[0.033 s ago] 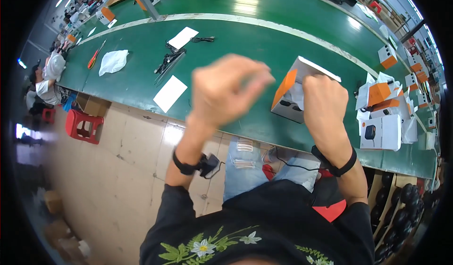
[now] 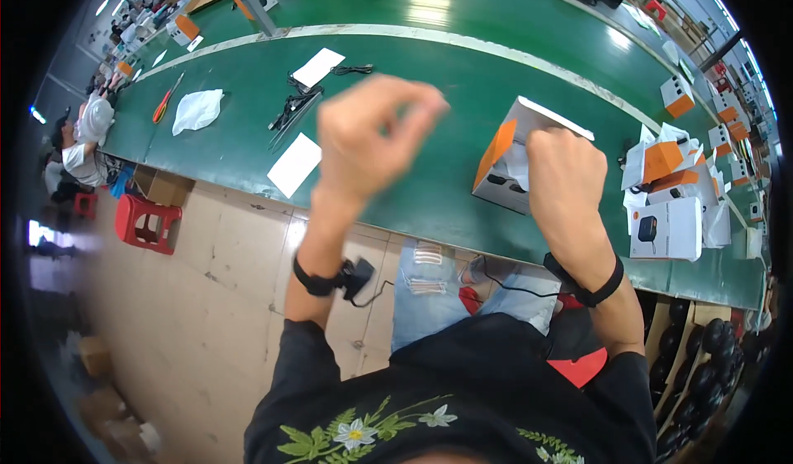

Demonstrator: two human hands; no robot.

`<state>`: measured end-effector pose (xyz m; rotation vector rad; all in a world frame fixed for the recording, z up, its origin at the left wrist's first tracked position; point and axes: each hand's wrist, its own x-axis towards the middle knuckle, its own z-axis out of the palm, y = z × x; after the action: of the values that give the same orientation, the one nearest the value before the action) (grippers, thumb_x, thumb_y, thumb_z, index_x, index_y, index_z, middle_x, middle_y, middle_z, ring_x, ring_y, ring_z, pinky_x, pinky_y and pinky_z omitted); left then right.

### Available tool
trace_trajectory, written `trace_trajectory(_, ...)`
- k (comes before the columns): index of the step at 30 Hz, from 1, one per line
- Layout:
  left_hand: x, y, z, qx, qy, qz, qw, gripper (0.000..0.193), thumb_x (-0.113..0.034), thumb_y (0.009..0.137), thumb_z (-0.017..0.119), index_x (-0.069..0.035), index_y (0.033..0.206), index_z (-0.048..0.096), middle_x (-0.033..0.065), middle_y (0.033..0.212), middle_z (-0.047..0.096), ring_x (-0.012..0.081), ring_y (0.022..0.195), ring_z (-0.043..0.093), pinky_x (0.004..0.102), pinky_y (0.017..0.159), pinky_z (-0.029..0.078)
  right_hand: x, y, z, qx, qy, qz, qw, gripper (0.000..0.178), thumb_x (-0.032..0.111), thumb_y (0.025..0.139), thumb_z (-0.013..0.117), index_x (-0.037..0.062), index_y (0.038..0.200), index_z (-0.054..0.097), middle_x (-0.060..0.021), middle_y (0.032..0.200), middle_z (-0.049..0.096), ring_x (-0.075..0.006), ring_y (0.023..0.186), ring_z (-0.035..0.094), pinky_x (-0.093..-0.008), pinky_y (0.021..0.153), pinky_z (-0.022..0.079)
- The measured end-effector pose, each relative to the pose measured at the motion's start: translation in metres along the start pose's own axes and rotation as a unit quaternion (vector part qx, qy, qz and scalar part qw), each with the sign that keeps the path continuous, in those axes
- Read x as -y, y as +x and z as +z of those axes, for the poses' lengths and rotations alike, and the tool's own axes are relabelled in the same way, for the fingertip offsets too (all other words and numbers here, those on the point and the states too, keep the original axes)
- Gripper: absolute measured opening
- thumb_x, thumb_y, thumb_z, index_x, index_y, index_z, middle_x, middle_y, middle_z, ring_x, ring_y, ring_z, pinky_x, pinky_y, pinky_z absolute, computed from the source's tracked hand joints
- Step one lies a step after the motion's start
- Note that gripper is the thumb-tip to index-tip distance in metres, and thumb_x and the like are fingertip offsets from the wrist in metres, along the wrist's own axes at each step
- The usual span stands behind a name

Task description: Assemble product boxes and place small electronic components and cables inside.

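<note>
My right hand (image 2: 567, 171) is closed over the right side of a white box (image 2: 500, 190) with an orange inner flap (image 2: 496, 152). Its fingertips are hidden behind the knuckles. The box is open at the top, with white wrapping inside and a dark device printed on its front. Left of the box, my left hand (image 2: 368, 138) hovers over the green table (image 2: 429, 175), blurred by motion. Its fingers and thumb are half curled with a gap between them, where I see nothing held. A white sheet (image 2: 295, 165) lies beside that hand, with black cables (image 2: 296, 107) beyond it.
More white boxes (image 2: 666, 231) with orange parts crowd the table's right end. Farther left lie a white bag (image 2: 197, 111) and an orange-handled screwdriver (image 2: 162, 109). Another sheet (image 2: 319, 68) rests near the cables. A red stool (image 2: 149, 223) stands on the floor; a person (image 2: 81, 154) sits at the far left.
My left hand has moved a little left and away from the box. My right hand stays on the box.
</note>
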<state>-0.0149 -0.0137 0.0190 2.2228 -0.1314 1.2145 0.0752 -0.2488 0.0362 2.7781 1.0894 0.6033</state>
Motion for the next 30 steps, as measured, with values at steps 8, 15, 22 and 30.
trace_trajectory(8,0.198,0.02,-0.005,0.211,0.341,-0.034,0.915,0.038,-0.017,0.097,0.08,-0.013,0.135,0.078,0.0104,0.123,0.078,0.0332,0.115,0.072,0.0465,0.098,0.059,0.01,-0.002,-0.01,-0.017,-0.003,0.023,1.0,0.007,0.004,0.079,0.081,0.0052,0.085,0.081,-0.0136,0.089,0.079,-0.0311,0.08,0.083,-0.0404,0.063,0.064)
trace_trajectory(15,0.214,0.023,0.012,0.283,0.34,-0.085,0.893,0.025,-0.016,0.097,0.079,-0.01,0.121,0.083,0.0119,0.112,0.079,0.0366,0.116,0.071,0.0489,0.101,0.058,0.007,-0.002,-0.004,-0.013,0.011,0.0,1.0,0.008,0.004,0.079,0.081,0.0056,0.087,0.082,-0.0145,0.093,0.079,-0.0297,0.08,0.083,-0.0397,0.062,0.064)
trace_trajectory(22,0.103,0.028,0.013,0.088,0.062,-0.201,0.974,0.033,-0.001,0.1,0.076,-0.004,0.132,0.075,0.0134,0.106,0.082,0.0203,0.091,0.08,0.0318,0.088,0.063,-0.021,-0.021,-0.009,-0.029,0.109,-0.049,0.992,0.018,-0.006,0.079,0.08,0.0008,0.097,0.08,-0.0165,0.099,0.079,-0.0327,0.081,0.082,-0.0378,0.066,0.063)
trace_trajectory(30,-0.099,-0.033,0.034,-0.005,-0.209,-0.136,0.968,0.032,0.005,0.091,0.087,0.0,0.119,0.075,0.0099,0.109,0.078,0.0169,0.095,0.077,0.0287,0.078,0.065,-0.046,-0.112,0.017,-0.263,0.532,0.213,0.776,0.024,-0.002,0.1,0.074,-0.0016,0.123,0.081,-0.0121,0.119,0.083,-0.0145,0.09,0.078,-0.0276,0.071,0.06)
